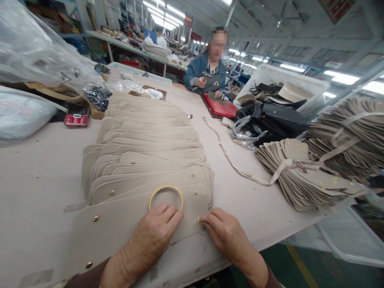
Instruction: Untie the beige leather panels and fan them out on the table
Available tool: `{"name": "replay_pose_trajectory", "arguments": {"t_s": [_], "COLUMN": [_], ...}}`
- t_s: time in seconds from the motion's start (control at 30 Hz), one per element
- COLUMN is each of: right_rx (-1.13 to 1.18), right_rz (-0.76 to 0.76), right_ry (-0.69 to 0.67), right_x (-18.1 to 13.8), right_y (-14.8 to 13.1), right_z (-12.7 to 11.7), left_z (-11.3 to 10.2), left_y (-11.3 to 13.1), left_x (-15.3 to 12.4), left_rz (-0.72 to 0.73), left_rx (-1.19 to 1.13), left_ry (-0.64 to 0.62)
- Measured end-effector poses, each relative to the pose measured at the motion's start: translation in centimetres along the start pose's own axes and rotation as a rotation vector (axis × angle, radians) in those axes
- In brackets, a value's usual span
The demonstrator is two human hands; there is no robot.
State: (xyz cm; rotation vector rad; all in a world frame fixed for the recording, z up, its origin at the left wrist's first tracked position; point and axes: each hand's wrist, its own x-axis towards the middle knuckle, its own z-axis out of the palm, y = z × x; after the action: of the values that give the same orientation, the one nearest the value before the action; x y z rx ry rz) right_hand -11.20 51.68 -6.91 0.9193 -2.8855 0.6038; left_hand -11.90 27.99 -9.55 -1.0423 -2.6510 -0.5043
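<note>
A: Where's the beige panel [120, 224]?
B: Near edge of the desk [39, 168], left hand [156, 228] flat beside the yellow ring [166, 197].
A: Right hand [222, 230]?
B: Its grip pinches a small stud; seat it square while holding the panel taut.

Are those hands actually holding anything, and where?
Left hand presses the yellow ring's near edge against the top beige piece. Right hand pinches something small and yellowish at that piece's right edge.
</note>
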Motion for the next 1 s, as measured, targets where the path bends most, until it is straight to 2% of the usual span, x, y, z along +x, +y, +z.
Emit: {"name": "replay_pose_trajectory", "arguments": {"t_s": [0.07,0.17,0.37,0.43,0.5,0.57,0.63,0.73,0.87,1.0], "right_rx": [-0.081,-0.073,0.048,0.113,0.2,0.291,0.385,0.454,0.349,0.296], "right_rz": [-0.035,-0.005,0.105,0.131,0.145,0.162,0.16,0.047,-0.118,-0.155], "right_ry": [-0.029,-0.067,-0.167,-0.236,-0.267,-0.163,0.036,0.228,0.268,0.258], "right_x": [0.6,1.4,1.6,1.1,0.5,0.0,0.0,0.2,0.7,0.9], "right_y": [0.2,0.5,-0.1,-0.6,-1.2,-1.8,-2.4,-3.2,-3.9,-4.1], "right_z": [0.5,0.9,-0.5,-1.2,-1.7,-1.9,-1.8,-1.3,-0.6,0.0], "left_z": [0.0,-0.1,-0.9,-1.3,-1.6,-1.8,-1.8,-1.5,-1.4,-1.3], "left_y": [0.0,-0.1,0.0,0.4,0.9,1.5,2.1,2.7,3.1,3.3], "left_x": [0.0,0.1,0.3,0.1,-0.1,-0.3,-0.4,-0.4,-0.4,-0.5], "left_rz": [0.002,0.008,0.066,0.081,0.069,0.008,-0.073,-0.111,-0.042,-0.015], "left_rx": [-0.01,-0.034,-0.142,-0.252,-0.352,-0.419,-0.457,-0.453,-0.346,-0.249], "left_ry": [0.002,0.031,0.294,0.342,0.34,0.291,0.243,0.231,0.275,0.296]}}
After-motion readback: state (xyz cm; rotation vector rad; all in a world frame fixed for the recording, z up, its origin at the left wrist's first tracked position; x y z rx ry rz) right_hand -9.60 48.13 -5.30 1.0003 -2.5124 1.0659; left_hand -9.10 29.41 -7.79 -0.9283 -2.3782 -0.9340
